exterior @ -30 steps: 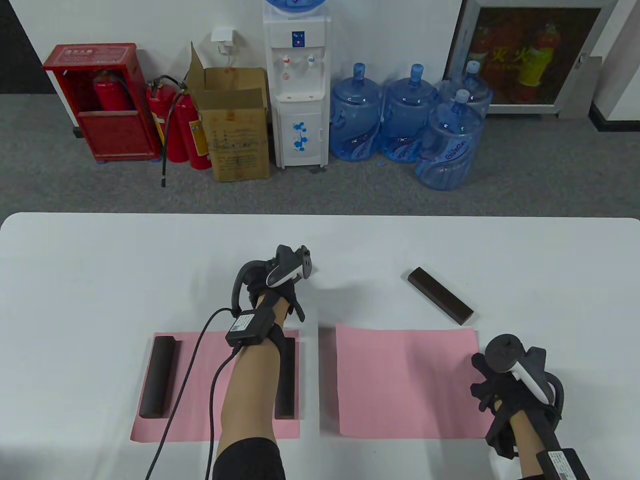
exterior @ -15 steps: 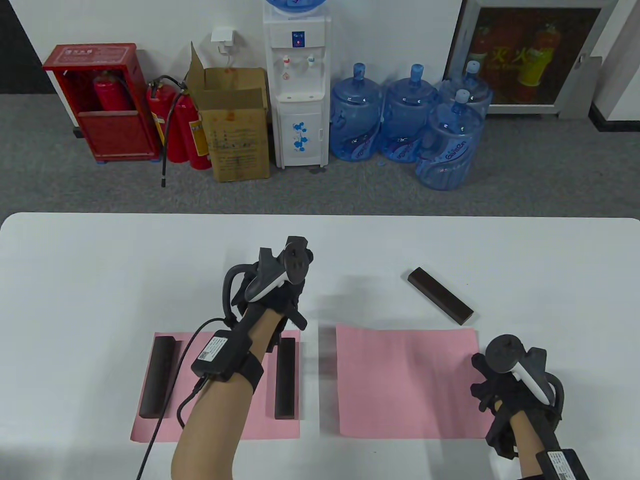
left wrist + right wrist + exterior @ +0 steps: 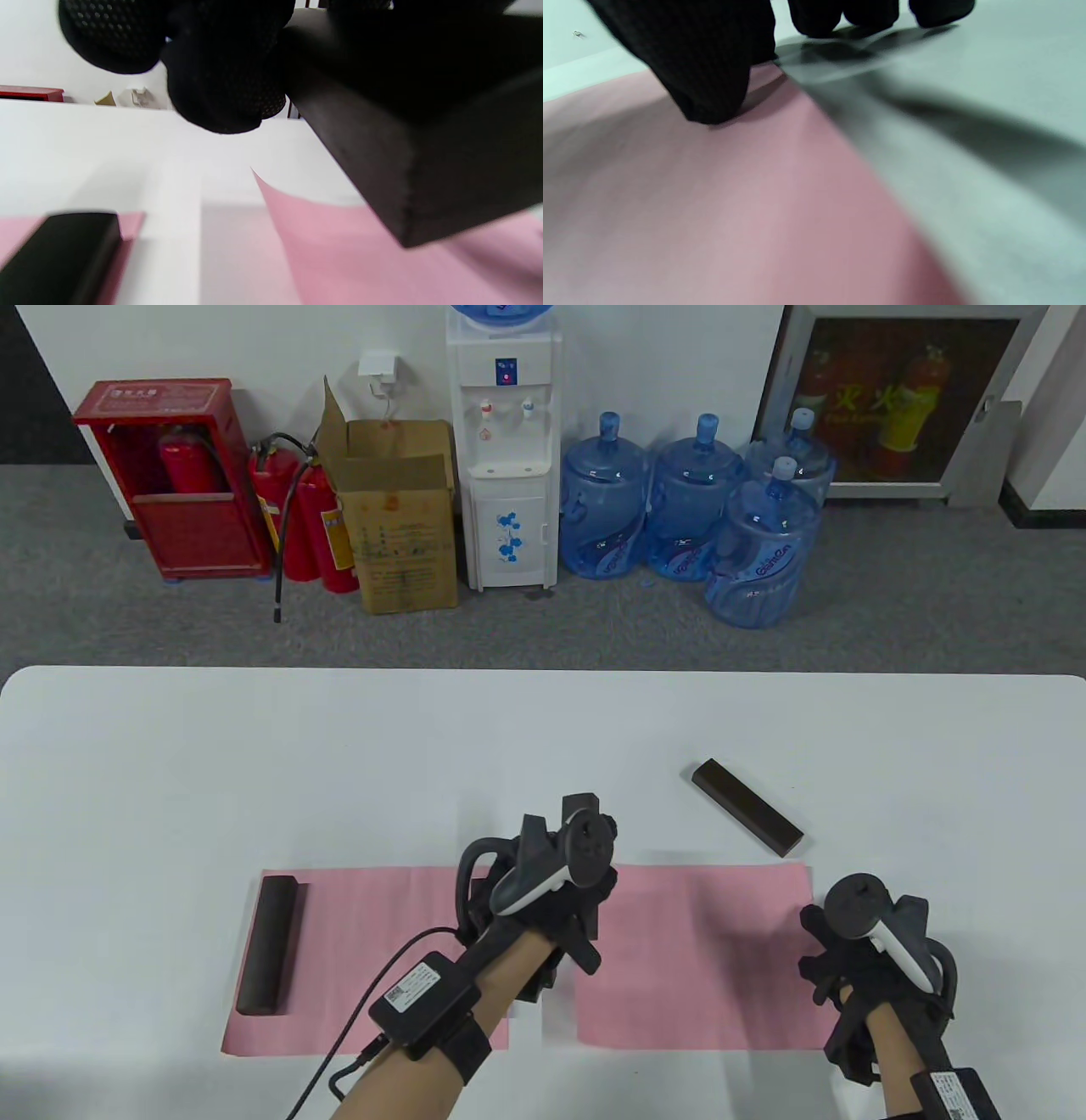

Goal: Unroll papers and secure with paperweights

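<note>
- on the left of the tabletop [image 3: 170,746], a dark paperweight [image 3: 270,946] is lying along the left edge of the left pink paper [image 3: 373,950], its long axis running away from the person.
- the left hand [image 3: 543,916] is hovering over the gap between the two papers, its fingers [image 3: 225,80] gripping a second weight [image 3: 424,127] clear of the surface; the right paper's near corner [image 3: 271,190] is curling up just below it.
- judging from this, the carried bar is needing to go down parallel to that left edge.
- the right pink paper [image 3: 704,950] is lying flat.
- the right hand [image 3: 857,967] is pressing fingertips [image 3: 708,93] on its right edge, gripping nothing.
- a spare weight [image 3: 747,806] is lying diagonally beyond the paper, nearer the right hand.
</note>
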The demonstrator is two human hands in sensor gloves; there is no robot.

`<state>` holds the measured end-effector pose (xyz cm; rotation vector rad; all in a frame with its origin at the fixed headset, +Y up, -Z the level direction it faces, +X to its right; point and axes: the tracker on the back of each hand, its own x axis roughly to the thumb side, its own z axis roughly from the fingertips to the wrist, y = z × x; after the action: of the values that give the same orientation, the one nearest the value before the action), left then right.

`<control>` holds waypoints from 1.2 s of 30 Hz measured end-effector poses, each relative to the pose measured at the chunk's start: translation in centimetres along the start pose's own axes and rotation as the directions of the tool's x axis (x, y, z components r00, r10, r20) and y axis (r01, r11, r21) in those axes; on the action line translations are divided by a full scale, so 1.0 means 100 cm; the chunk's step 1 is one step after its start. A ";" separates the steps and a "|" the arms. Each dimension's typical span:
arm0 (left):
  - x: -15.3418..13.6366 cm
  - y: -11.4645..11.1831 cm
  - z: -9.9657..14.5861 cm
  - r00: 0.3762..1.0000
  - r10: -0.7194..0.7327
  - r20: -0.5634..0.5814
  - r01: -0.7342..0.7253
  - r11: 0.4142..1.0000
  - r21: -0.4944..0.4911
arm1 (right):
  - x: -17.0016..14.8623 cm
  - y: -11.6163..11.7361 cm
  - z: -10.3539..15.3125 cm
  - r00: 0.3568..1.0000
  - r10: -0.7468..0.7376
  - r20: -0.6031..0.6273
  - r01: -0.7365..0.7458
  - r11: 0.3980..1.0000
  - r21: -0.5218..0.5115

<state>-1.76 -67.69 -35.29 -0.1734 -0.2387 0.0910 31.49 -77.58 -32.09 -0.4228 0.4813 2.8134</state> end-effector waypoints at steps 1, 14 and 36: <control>0.005 -0.005 0.000 1.000 -0.010 -0.002 0.010 1.000 -0.015 | 0.000 0.000 0.000 1.000 0.002 0.001 -0.002 1.000 -0.001; 0.032 -0.071 -0.004 0.941 -0.338 -0.024 0.329 0.927 -0.181 | 0.000 0.000 0.000 1.000 0.003 0.004 -0.003 1.000 -0.003; -0.035 -0.022 0.035 0.954 -0.296 -0.052 0.294 0.955 -0.040 | 0.000 0.001 0.000 1.000 0.005 0.009 -0.005 1.000 -0.004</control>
<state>-5.86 -69.69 -32.35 -0.1699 -0.2064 -0.2155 31.48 -77.69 -32.09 -0.4105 0.4760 2.8199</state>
